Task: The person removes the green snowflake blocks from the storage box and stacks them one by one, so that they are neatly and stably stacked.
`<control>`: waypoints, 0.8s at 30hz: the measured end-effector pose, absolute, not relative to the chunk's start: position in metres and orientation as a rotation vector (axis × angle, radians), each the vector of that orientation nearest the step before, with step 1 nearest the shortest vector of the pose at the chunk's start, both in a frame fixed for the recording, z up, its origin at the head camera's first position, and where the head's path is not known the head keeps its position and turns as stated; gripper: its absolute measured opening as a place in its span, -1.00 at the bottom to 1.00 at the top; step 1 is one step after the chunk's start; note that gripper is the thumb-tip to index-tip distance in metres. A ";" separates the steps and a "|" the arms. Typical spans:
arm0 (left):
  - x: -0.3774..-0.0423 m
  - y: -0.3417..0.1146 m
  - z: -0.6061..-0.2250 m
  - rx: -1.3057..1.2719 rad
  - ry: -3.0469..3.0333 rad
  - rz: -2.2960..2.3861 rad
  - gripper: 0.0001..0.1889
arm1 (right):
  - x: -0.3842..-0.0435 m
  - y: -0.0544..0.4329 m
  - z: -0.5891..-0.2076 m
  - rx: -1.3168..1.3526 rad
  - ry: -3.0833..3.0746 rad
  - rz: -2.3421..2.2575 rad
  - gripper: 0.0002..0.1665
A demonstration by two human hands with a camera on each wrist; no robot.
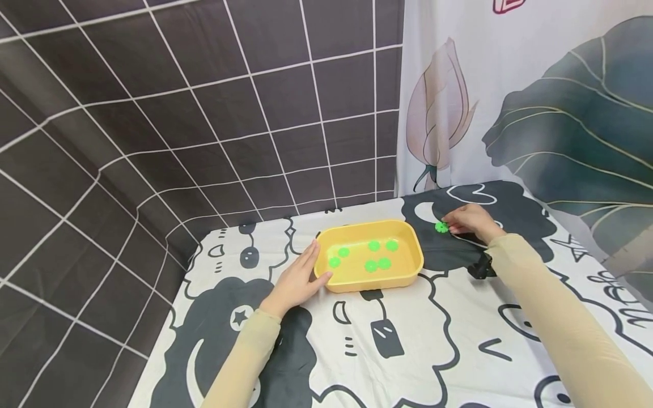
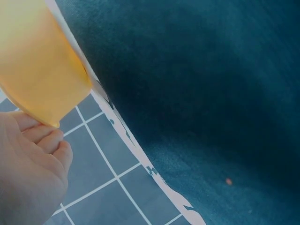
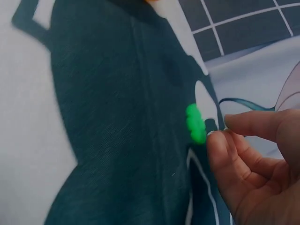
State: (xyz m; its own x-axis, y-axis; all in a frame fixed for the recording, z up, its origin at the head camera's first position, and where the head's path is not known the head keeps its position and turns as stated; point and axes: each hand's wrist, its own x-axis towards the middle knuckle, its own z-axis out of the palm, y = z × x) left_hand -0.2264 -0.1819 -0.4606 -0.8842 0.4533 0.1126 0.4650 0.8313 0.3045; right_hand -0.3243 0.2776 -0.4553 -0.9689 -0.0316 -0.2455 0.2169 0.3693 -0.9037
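Note:
A yellow rectangular tray (image 1: pixel 367 282) stands on the patterned cloth. Several small green flower-shaped pieces (image 1: pixel 374 245) lie inside it. The left hand (image 1: pixel 297 283) rests at the tray's left end, fingers along the left rim and thumb at the front corner. In the left wrist view, the fingers (image 2: pixel 43 133) of that hand lie against the tray's outer wall (image 2: pixel 51 75). Right of the tray, the right hand (image 1: pixel 471 221) pinches another green flower-shaped piece (image 1: pixel 441 227) at its fingertips. In the right wrist view this piece (image 3: pixel 196 124) shows edge-on beside the thumb tip.
The cloth (image 1: pixel 352 368) is white with black cartoon drawings. A small black object (image 1: pixel 481 266) is beside the right sleeve. A dark tiled-pattern sheet (image 1: pixel 285 102) rises behind and at the left; a flower-printed curtain (image 1: pixel 459 85) hangs at the back right.

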 end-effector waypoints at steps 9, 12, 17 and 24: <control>-0.226 -0.183 -0.460 -0.739 -2.974 -0.515 -0.10 | -0.336 0.252 -0.431 0.051 2.408 -1.583 -0.52; -0.226 -0.183 -0.461 -0.739 -2.964 -0.522 -0.08 | -0.340 0.241 -0.424 0.017 2.412 -1.574 -0.52; -0.226 -0.183 -0.462 -0.745 -2.954 -0.518 -0.07 | -0.346 0.222 -0.414 -0.051 2.413 -1.555 -0.56; -0.224 -0.183 -0.459 -0.737 -2.981 -0.539 -0.09 | -0.351 0.193 -0.400 -0.154 2.340 -1.557 -0.56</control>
State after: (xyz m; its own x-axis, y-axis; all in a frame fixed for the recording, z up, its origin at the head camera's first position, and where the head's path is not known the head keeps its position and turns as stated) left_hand -0.2243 -0.1828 -0.4588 -0.8880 0.4479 0.1043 0.4561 0.8285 0.3248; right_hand -0.3513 0.1930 -0.4003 -0.9413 -0.2660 -0.2079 0.0890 0.3985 -0.9129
